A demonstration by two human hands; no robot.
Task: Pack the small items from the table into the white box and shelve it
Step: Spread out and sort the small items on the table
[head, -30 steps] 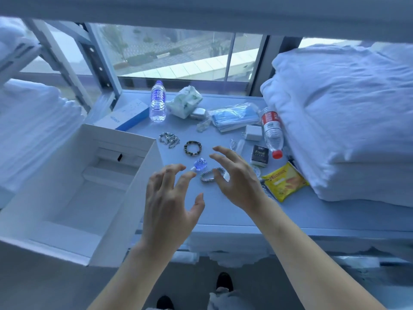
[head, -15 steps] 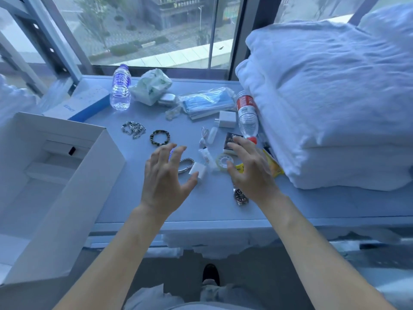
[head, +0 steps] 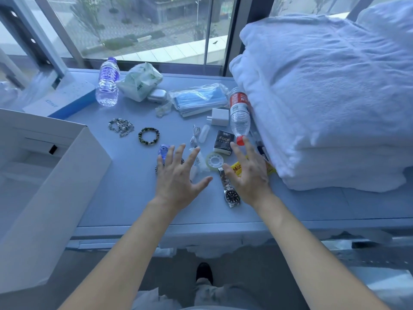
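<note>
Open white box (head: pixel 51 175) stands left of the table's (head: pixel 125 198) scattered bracelets (head: pixel 149 136), watch (head: pixel 231 193), tape roll (head: pixel 214 161).

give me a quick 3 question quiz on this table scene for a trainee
1. True or false: the left hand holds the wristwatch.
2. Which lies nearest the white box? A. silver chain bracelet B. tape roll C. white charger
3. Fill in: the red-capped bottle leans against the folded ____.

Key: 1 false, both hands are open; the right hand holds nothing either. 2 A. 3 white bedding.
</note>
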